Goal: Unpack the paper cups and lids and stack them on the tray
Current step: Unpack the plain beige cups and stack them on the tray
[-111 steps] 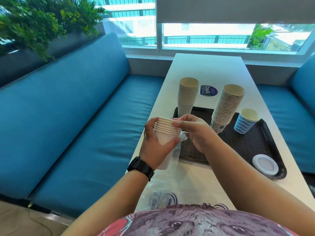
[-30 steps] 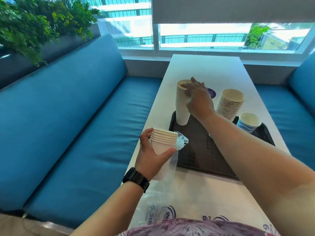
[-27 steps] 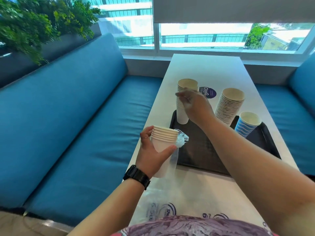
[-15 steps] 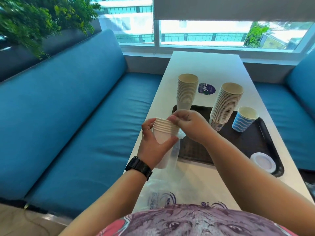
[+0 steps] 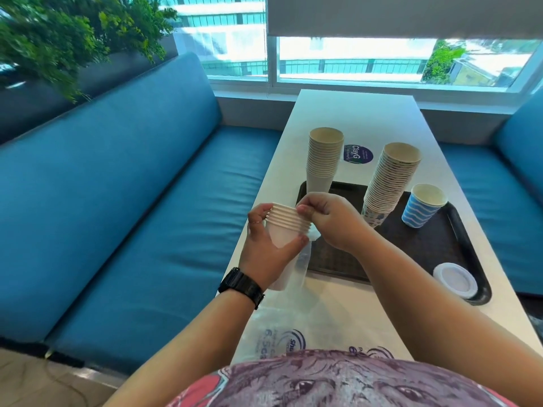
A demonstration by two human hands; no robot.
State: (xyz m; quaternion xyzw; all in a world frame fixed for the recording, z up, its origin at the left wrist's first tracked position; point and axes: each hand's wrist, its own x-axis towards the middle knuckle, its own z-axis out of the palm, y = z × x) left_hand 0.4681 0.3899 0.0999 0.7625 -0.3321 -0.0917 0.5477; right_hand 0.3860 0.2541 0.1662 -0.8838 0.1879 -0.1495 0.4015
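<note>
My left hand (image 5: 266, 251) grips a short stack of white paper cups (image 5: 286, 223) still partly in its clear plastic sleeve (image 5: 296, 270), held over the table's left edge. My right hand (image 5: 329, 220) pinches the rim of the top cup. On the dark tray (image 5: 426, 248) stand a white cup stack (image 5: 323, 160), a taller leaning patterned stack (image 5: 390, 180) and a blue striped cup (image 5: 423, 205). A white lid (image 5: 454, 279) lies at the tray's near right corner.
The white table (image 5: 355, 113) runs toward the window between blue benches (image 5: 132, 215). A round purple sticker (image 5: 358, 154) sits behind the stacks. Clear printed plastic bags (image 5: 282, 339) lie on the table near my body. A plant (image 5: 67, 36) hangs at upper left.
My right hand came back from the white stack on the tray to the stack in my left hand and now pinches its top rim. That tray stack looks one cup taller.
</note>
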